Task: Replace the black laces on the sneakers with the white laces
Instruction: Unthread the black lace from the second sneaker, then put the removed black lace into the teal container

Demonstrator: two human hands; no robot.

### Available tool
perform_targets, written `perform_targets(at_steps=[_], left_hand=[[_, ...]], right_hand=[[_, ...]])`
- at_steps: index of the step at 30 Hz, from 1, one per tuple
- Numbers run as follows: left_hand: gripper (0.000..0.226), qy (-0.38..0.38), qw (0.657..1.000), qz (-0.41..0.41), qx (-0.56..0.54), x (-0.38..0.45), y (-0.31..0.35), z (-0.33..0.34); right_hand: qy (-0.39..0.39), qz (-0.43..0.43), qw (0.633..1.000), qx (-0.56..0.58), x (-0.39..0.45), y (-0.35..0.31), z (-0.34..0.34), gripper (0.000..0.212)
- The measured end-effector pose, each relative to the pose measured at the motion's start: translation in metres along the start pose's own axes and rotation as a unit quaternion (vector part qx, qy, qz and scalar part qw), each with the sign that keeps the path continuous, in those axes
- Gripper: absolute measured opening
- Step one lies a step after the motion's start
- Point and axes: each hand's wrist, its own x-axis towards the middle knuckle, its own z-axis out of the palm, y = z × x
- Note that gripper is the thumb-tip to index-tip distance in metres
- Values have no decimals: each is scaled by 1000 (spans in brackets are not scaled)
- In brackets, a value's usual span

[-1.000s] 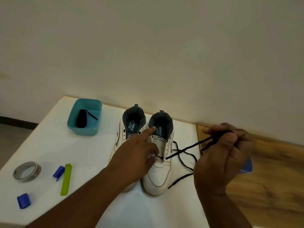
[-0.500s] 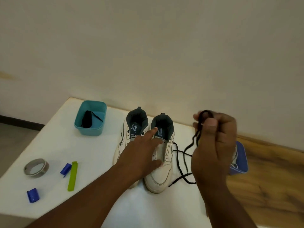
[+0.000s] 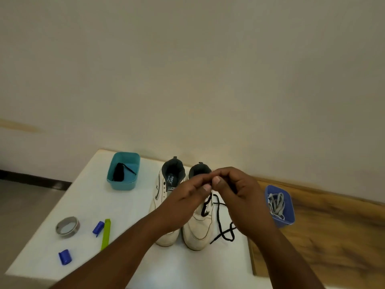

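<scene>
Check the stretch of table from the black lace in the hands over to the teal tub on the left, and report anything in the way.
The black lace is pinched by both hands above the right sneaker. The left sneaker stands between it and the teal tub; lifted over that, nothing else visibly blocks it.

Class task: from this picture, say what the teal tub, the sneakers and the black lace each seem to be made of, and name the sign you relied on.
Teal tub: likely moulded plastic, with smooth walls and rounded corners. Sneakers: probably leather or a synthetic look-alike, smooth off-white stitched panels. Black lace: seemingly woven cord, limp and looping on the table.
</scene>
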Motion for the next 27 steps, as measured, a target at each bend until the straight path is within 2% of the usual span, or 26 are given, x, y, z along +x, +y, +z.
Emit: perform_targets(at_steps=[3,7,12,15,18,21,27], left_hand=[[25,17,999,-28,4,-14,19,4],[31,-2,986,-95,-136,-32,64,4],[32,-109,949,-128,-266,-38,166,2],[31,-156,939,-103,-288,-53,231,6],[33,-191,938,-67,-280,-78,278,10],[36,-190,952,-18,-239,-106,315,15],[48,-203,949,94,-221,-139,386,30]], right_hand=[[36,-46,997,-51,4,-30,-21,19],[105,-50,992,-54,17,-68,-63,22],[104,-31,994,-15,19,-114,-100,26],[108,-12,992,60,7,-149,-113,29],[155,-14,983,95,-2,-182,-123,29],[180,-40,979,87,-10,-223,-135,27],[161,-108,981,30,-29,-297,-167,23]])
